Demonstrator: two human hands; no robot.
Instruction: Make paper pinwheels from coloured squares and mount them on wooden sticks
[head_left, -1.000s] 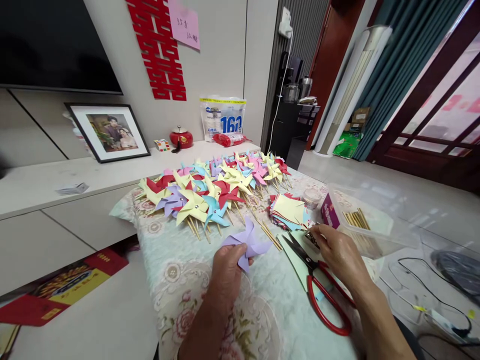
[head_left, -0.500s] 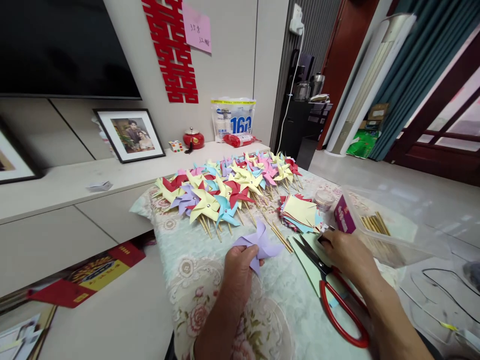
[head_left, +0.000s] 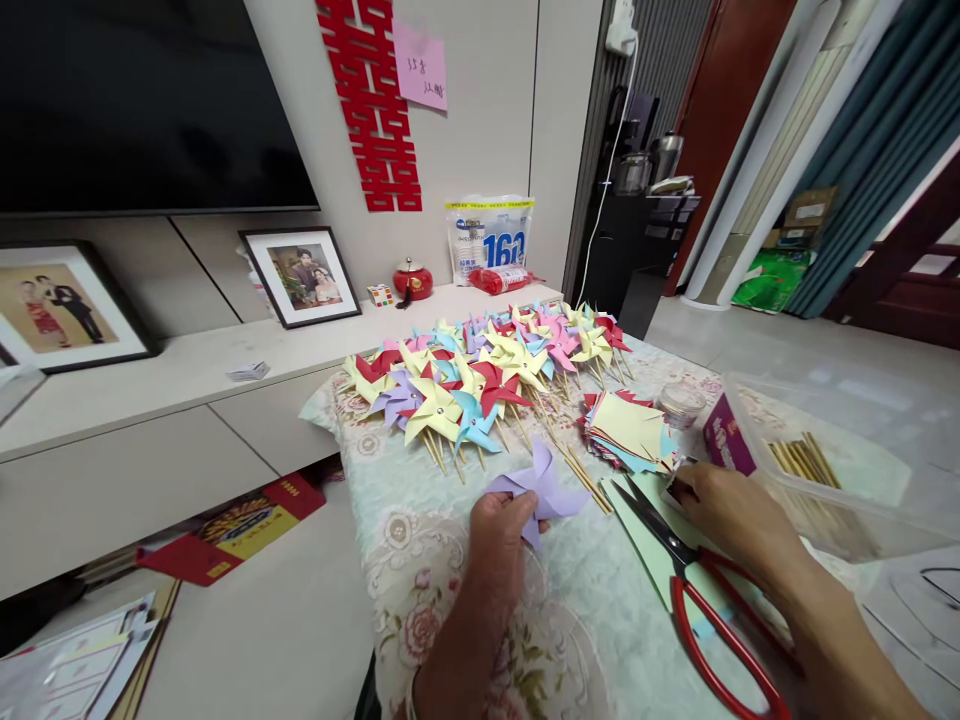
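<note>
1. L hand [head_left: 501, 528] pinches the purple pinwheel [head_left: 546, 484] by its low edge. Thumb & fingers [head_left: 517, 506] are pressed together on the paper.
2. The pinwheel lies on the near side of the table [head_left: 405, 545], just in front of the big pile of pinwheels [head_left: 480, 385]. I see no stick on it.
3. R hand [head_left: 731, 510] is beside the red scissors [head_left: 712, 610]. Its fingertips are down on sth small next to the purple box [head_left: 721, 445]. Can't tell what it is, or if the fingers pinch it.
4. How it handles: the pinwheel is thin paper, so prob. v. light & soft, and it bends and creases easy. It won't slip much, but a puff of air could move it.
5. Where to hold: prob. best at the middle, where the folds meet, w/ a gentle pinch. A hard squeeze would squash the blades flat.
6. Nearby: a stack of paper squares [head_left: 626, 430], a small round jar [head_left: 681, 400], loose sticks [head_left: 581, 472], and a clear tub [head_left: 847, 500] w/ more sticks inside.
7. Vs 1 s ago: both hands are in the same spots by the same things, and the L hand keeps its hold. The head has turned left, so a 2nd framed photo [head_left: 64, 305] now shows at the left edge, and less of the door side shows.
</note>
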